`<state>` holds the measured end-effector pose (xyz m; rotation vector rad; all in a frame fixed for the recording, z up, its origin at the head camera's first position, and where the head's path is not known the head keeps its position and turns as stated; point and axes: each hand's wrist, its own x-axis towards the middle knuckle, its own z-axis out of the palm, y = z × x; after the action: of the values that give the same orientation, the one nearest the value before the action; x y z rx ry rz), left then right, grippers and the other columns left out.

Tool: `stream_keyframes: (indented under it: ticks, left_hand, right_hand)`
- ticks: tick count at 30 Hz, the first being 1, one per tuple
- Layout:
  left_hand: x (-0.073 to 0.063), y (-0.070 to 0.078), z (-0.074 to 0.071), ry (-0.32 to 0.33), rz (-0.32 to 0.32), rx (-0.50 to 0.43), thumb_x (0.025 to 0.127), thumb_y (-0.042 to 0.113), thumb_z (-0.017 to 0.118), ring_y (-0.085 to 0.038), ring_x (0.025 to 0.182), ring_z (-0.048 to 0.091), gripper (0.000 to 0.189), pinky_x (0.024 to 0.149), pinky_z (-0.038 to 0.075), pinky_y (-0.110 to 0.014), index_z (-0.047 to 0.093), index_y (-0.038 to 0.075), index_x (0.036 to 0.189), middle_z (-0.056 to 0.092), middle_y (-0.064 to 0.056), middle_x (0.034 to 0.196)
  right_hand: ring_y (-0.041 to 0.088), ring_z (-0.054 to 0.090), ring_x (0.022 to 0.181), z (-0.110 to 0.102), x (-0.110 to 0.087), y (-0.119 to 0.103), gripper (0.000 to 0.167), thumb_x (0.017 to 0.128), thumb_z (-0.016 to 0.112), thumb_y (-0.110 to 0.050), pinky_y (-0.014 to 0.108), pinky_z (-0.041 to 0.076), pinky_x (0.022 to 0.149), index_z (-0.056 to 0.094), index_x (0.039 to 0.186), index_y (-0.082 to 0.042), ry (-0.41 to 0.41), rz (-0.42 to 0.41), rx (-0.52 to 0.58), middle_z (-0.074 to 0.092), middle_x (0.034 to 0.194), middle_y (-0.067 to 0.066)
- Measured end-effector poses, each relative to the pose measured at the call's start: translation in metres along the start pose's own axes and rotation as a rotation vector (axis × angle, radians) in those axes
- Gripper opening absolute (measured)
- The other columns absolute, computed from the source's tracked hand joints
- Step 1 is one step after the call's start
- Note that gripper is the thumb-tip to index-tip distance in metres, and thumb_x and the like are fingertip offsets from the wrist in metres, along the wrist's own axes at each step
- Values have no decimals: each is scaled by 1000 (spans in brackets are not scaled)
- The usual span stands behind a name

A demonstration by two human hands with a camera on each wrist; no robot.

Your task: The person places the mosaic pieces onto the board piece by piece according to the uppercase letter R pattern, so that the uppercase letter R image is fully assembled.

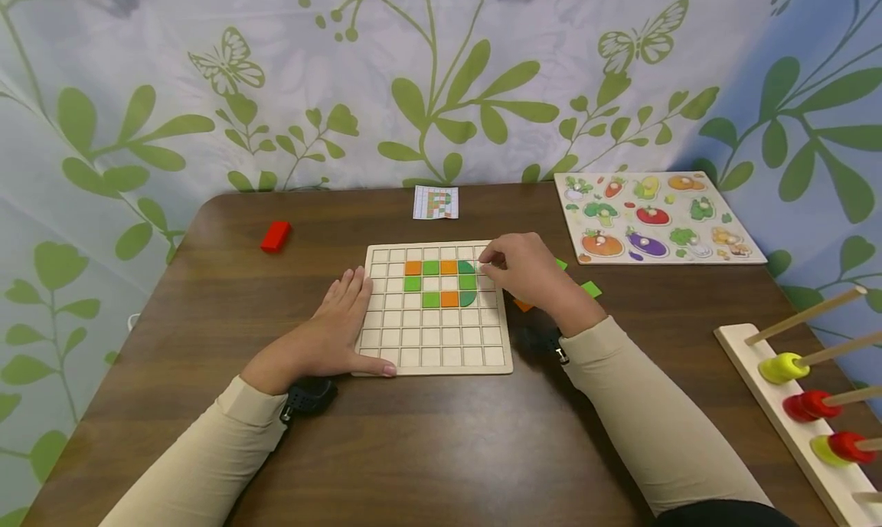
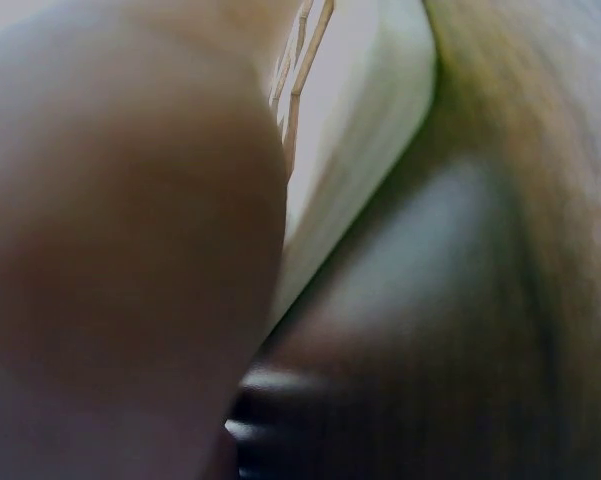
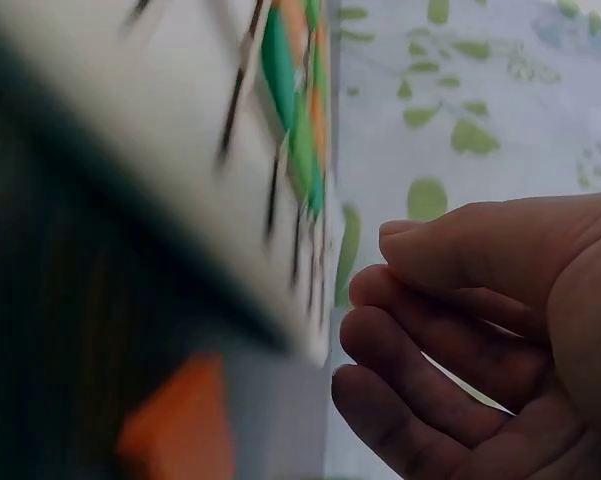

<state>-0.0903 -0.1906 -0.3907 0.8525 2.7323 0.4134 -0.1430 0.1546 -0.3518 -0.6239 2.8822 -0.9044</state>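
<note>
A pale wooden grid board [image 1: 434, 335] lies on the table, with several orange and green tiles [image 1: 430, 299] in its upper squares. Two dark green rounded pieces [image 1: 467, 299] sit at the right end of that pattern. My left hand [image 1: 331, 328] rests along the board's left edge, fingers straight and thumb at the lower left corner. Over the board's upper right part is my right hand [image 1: 527, 270], its fingers loosely bent. In the right wrist view the thumb and fingertips [image 3: 368, 285] show nothing between them. Green and orange tiles [image 1: 591, 289] lie partly hidden beside the right hand.
A small pattern card [image 1: 436, 203] lies behind the board. A red block [image 1: 276, 237] is at the left. On the right are a vegetable puzzle board [image 1: 648, 228] and a wooden peg stand [image 1: 772, 381] with yellow and red beads. A leaf-printed cloth hangs behind the table.
</note>
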Motion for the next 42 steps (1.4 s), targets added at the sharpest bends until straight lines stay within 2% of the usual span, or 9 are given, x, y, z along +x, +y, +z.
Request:
stream_keyframes:
  ticks: [7,12,18,28,34,42]
  left_hand:
    - [-1,-1,-1,3,3,-8,75,88,69,-42,157,-10,149,124,0,-55,1,-10,164,-7,-28,171]
    - [-2,0,-1,-1,1,-12,75,89,68,-41,157,-10,149,124,-1,-54,1,-9,164,-7,-27,171]
    - [-1,0,0,3,1,-5,74,90,67,-42,157,-9,150,124,0,-55,1,-9,164,-7,-28,171]
    - [-2,0,1,5,4,-5,74,90,67,-42,157,-9,149,124,0,-55,2,-9,164,-7,-28,171]
    - [-1,0,1,2,7,-2,75,90,67,-42,157,-10,149,124,0,-55,1,-9,164,-7,-28,171]
    - [0,0,0,-2,2,7,74,90,67,-42,157,-10,149,124,0,-54,2,-9,164,-6,-27,171]
  right_hand:
    - [26,69,93,-11,-14,30,12,100,75,-9,46,56,84,79,108,-3,6,55,-8,74,102,8]
    - [28,69,97,-17,-26,41,13,99,74,-7,50,55,89,79,110,-2,-19,66,-1,74,105,10]
    - [29,69,97,-22,-37,43,17,95,76,-2,51,56,88,78,111,0,-48,19,-21,75,106,10]
    - [29,70,106,-23,-47,44,30,86,83,4,52,55,95,80,114,-3,-128,-141,-54,75,116,7]
    - [30,68,114,-22,-49,46,35,85,84,5,55,52,100,80,118,-7,-162,-146,-56,74,121,7]
    - [28,69,107,-20,-48,47,32,83,86,5,55,50,101,82,113,-6,-160,-149,-95,76,114,5]
